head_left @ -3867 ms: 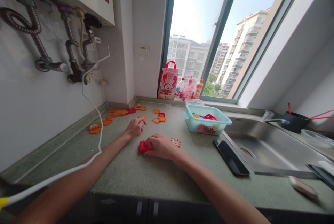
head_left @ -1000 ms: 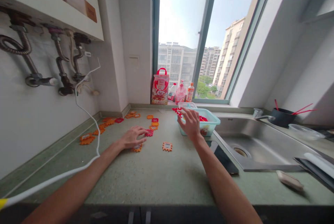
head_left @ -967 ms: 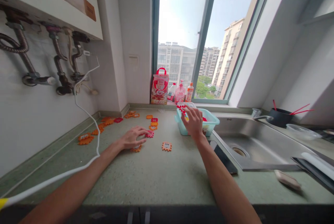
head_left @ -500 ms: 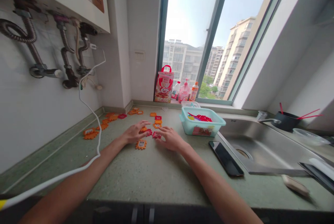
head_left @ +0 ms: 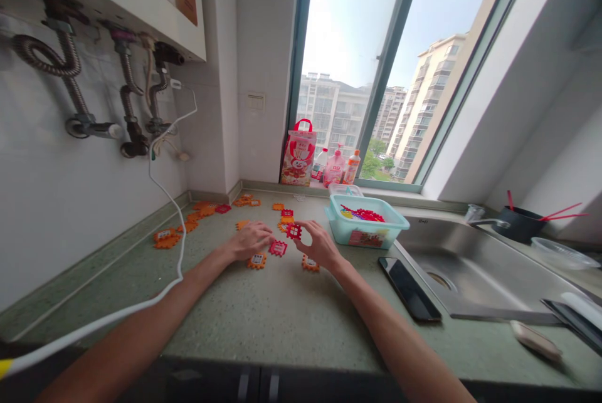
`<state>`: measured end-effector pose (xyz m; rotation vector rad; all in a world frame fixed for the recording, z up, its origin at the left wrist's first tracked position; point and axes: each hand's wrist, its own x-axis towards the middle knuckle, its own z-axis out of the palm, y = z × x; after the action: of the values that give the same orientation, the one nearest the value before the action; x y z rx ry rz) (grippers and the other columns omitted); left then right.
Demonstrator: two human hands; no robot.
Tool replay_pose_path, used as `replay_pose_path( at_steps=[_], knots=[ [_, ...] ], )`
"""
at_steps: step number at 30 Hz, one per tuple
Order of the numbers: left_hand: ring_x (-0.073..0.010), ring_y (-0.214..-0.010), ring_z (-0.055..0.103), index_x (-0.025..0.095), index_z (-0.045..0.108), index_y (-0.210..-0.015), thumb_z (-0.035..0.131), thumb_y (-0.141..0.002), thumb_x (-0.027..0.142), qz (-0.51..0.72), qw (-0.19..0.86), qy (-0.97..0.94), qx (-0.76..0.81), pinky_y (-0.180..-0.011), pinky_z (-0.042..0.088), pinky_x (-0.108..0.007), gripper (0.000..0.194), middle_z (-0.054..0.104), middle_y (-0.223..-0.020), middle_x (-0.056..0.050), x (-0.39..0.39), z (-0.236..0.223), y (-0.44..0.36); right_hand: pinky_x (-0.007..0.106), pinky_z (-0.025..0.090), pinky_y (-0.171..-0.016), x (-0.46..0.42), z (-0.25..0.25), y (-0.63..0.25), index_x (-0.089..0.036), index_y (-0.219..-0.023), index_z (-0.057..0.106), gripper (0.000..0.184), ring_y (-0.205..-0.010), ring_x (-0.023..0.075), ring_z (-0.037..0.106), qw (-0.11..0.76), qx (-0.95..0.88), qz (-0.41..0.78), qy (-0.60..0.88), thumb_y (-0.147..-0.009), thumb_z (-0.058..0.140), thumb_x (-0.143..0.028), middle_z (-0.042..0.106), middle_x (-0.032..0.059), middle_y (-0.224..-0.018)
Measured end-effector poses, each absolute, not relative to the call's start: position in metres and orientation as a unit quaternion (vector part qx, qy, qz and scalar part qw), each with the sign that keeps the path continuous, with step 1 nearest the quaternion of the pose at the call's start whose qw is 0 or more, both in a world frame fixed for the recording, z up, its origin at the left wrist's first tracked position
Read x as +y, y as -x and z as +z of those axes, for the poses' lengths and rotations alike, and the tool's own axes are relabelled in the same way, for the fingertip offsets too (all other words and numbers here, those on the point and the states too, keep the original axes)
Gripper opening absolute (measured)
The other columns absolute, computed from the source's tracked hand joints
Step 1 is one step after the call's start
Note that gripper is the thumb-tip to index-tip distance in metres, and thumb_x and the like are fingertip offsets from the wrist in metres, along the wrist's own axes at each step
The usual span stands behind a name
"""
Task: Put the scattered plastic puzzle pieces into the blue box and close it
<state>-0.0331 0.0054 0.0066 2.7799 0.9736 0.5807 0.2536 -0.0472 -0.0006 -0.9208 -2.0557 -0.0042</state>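
Right hand (head_left: 322, 245) pinches a red tile (head_left: 294, 230) by its edges, just above the counter (head_left: 282, 315). Left hand (head_left: 251, 241) rests flat, fingers loosely spread, beside a pink tile (head_left: 278, 247). Tiles appear light, stiff, toothed; best gripped at opposite edges.

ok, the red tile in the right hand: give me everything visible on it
The red tile is a small, flat, roughly square plastic-looking piece with notched, toothed edges and a pale label at its centre. It is lifted just off the green countertop, tilted up facing the camera, pinched at its right edge by the right hand. The left hand lies beside it, apart. Label print is too small to read.
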Motion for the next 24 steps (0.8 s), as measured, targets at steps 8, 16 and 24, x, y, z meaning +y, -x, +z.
replay_pose_path(
  at_steps=[8,16,24],
  knots=[
    [-0.0256,-0.119,0.063,0.023,0.078,-0.116,0.032,-0.108,0.038,0.230,0.034,-0.885,0.404,-0.110,0.042,-0.044,0.049,0.076,-0.121,-0.008,0.020,-0.005,0.044,0.036,0.053,-0.098,-0.059,-0.007,-0.218,-0.024,-0.110,0.074,0.019,-0.107,0.0237,0.070,0.271,-0.892,0.031,0.360,-0.092,0.080,-0.031,0.076,0.0073,-0.115],
    [-0.0423,-0.136,0.050,0.011,0.072,-0.122,0.050,-0.094,0.030,0.284,-0.086,-0.711,0.637,-0.117,0.031,-0.062,0.040,0.065,-0.135,-0.023,0.063,-0.004,0.089,0.034,0.055,-0.087,-0.059,0.000,-0.233,-0.020,-0.096,0.076,0.013,-0.084,0.0216,0.070,0.236,-0.878,0.015,0.416,-0.084,0.081,-0.019,0.076,0.0042,-0.087],
    [-0.0350,-0.118,0.062,0.023,0.079,-0.100,0.055,-0.092,0.035,0.233,-0.114,-0.750,0.608,-0.115,0.039,-0.054,0.029,0.076,-0.115,-0.013,0.073,-0.021,0.094,0.045,0.053,-0.105,-0.063,0.059,-0.311,-0.025,-0.120,0.074,0.025,-0.116,0.0274,0.064,0.461,-0.765,-0.219,0.394,-0.096,0.066,-0.025,0.071,0.0107,-0.130]
  ],
)
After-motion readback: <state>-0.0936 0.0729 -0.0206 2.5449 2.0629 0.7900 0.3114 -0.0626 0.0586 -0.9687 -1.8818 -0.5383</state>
